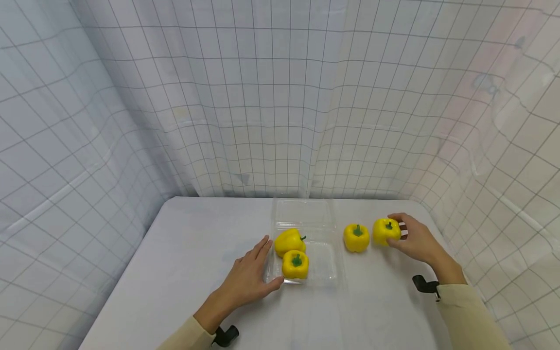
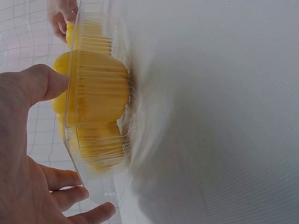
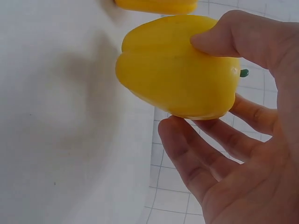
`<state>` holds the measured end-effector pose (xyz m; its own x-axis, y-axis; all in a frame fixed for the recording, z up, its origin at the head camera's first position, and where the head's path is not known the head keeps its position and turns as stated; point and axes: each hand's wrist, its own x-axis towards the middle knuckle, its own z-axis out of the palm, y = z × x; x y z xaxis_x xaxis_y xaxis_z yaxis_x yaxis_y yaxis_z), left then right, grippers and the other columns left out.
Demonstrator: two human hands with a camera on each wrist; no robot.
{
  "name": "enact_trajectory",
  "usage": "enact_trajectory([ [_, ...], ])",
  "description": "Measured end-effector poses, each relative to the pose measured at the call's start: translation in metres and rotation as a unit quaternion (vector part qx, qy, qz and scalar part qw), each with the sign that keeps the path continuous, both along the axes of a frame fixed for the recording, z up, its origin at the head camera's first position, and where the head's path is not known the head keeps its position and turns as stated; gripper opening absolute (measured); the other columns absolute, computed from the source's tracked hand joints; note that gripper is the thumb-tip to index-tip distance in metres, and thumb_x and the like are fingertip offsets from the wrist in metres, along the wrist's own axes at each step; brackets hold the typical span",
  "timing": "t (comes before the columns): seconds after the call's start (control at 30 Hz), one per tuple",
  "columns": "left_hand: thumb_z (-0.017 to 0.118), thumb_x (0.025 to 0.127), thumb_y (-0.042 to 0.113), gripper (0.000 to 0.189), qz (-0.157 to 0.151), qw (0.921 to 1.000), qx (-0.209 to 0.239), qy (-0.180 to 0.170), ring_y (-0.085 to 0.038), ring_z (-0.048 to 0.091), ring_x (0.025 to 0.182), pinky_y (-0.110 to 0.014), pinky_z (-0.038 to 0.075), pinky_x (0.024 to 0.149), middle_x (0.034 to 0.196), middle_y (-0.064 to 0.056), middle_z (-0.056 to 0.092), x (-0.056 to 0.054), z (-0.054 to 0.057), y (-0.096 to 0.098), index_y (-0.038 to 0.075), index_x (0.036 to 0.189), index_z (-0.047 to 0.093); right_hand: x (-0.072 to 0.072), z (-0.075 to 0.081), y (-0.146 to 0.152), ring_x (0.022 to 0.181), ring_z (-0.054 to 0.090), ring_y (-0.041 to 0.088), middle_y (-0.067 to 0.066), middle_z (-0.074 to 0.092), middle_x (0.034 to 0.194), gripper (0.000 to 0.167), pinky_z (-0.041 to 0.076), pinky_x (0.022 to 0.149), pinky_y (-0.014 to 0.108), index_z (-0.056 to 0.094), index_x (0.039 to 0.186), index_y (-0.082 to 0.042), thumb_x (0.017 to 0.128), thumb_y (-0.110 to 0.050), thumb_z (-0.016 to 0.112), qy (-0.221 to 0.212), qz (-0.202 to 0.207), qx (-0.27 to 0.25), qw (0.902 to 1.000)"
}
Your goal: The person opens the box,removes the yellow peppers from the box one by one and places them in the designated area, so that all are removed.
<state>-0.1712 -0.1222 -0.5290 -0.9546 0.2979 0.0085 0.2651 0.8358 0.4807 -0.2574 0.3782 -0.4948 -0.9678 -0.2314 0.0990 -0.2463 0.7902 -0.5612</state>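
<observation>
My right hand (image 1: 415, 238) holds a yellow bell pepper (image 3: 182, 70) between thumb and fingers; it is off the table, its shadow lying beside it in the right wrist view. Left of it, a second yellow bell pepper (image 1: 356, 238) stands on the table, stem up. Two more yellow bell peppers sit in the left half of a clear plastic clamshell box (image 1: 323, 262): the rear pepper (image 1: 288, 242) on its side, the front pepper (image 1: 295, 265) stem up. My left hand (image 1: 248, 279) is at the box's left side, fingers extended, thumb at the near left corner of its rim.
The box's clear lid (image 1: 304, 212) lies folded back towards the rear of the white table (image 1: 197, 243). Grid-patterned curtains (image 1: 271, 97) hang behind the table and on both sides. A black wrist camera (image 1: 424, 284) sits on each forearm.
</observation>
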Motion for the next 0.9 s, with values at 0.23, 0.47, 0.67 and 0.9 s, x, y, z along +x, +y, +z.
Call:
enact_trajectory([
  [0.23, 0.076, 0.098, 0.069, 0.110, 0.002, 1.0000, -0.003, 0.000, -0.045, 0.058, 0.161, -0.079, 0.052, 0.122, 0.193, -0.010, 0.034, -0.0004, -0.0002, -0.0002, 0.011, 0.183, 0.038, 0.0007, -0.0029, -0.0023, 0.135, 0.071, 0.055, 0.035, 0.062, 0.161, 0.072, 0.068, 0.108, 0.061, 0.056, 0.161, 0.005, 0.100, -0.017, 0.089, -0.017, 0.007, 0.002, 0.9998],
  [0.47, 0.076, 0.098, 0.070, 0.110, 0.000, 1.0000, -0.004, 0.002, -0.045, 0.059, 0.160, -0.079, 0.052, 0.122, 0.193, -0.010, 0.034, -0.0004, -0.0001, -0.0010, 0.011, 0.183, 0.038, 0.0035, -0.0037, -0.0044, 0.135, 0.071, 0.054, 0.035, 0.062, 0.161, 0.072, 0.068, 0.108, 0.060, 0.056, 0.161, 0.006, 0.100, -0.017, 0.089, -0.028, 0.010, 0.005, 0.9996],
  [0.67, 0.077, 0.097, 0.070, 0.111, 0.000, 1.0000, -0.003, 0.006, -0.045, 0.059, 0.160, -0.080, 0.052, 0.121, 0.193, -0.010, 0.035, -0.0007, -0.0002, -0.0010, 0.010, 0.182, 0.039, 0.0039, -0.0045, -0.0036, 0.135, 0.071, 0.054, 0.035, 0.062, 0.161, 0.073, 0.067, 0.109, 0.062, 0.055, 0.161, 0.005, 0.100, -0.016, 0.089, -0.031, 0.009, 0.007, 0.9995],
  [0.9, 0.076, 0.098, 0.069, 0.110, -0.001, 1.0000, -0.005, 0.001, -0.046, 0.058, 0.161, -0.079, 0.052, 0.122, 0.193, -0.011, 0.034, -0.0007, -0.0008, 0.0000, 0.010, 0.183, 0.038, 0.0048, -0.0021, -0.0039, 0.133, 0.071, 0.053, 0.034, 0.063, 0.161, 0.075, 0.069, 0.106, 0.060, 0.056, 0.162, 0.005, 0.098, -0.015, 0.089, -0.026, 0.015, 0.014, 0.9995],
])
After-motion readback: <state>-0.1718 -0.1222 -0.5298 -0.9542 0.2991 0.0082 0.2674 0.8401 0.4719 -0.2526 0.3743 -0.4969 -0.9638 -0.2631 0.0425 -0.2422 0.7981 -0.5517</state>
